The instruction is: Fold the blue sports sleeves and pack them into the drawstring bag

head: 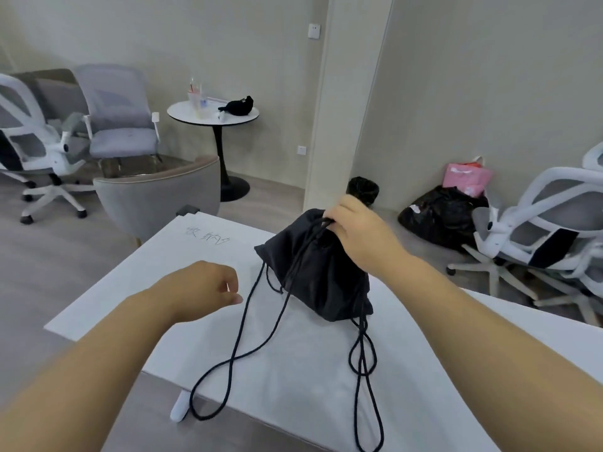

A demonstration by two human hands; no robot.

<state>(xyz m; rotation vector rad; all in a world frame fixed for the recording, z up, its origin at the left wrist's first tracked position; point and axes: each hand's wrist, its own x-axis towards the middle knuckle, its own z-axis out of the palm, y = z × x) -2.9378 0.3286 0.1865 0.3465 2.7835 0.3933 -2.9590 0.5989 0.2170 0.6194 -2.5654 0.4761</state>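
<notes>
Bag (321,272) stands cinched on table (137,288), your right hand (357,233) gripping its top; left hand (202,288) at 9 o'clock, loosely curled, empty.

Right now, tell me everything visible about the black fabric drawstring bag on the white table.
The black fabric drawstring bag looks like soft matte cloth and stands bunched and lumpy on the white table, its mouth gathered at the top. The right hand grips that gathered neck and the cords there. Long black cords trail from it in loops across the tabletop, some hanging past the near edge. The left hand hovers beside it without touching. Its contents are hidden.
</notes>
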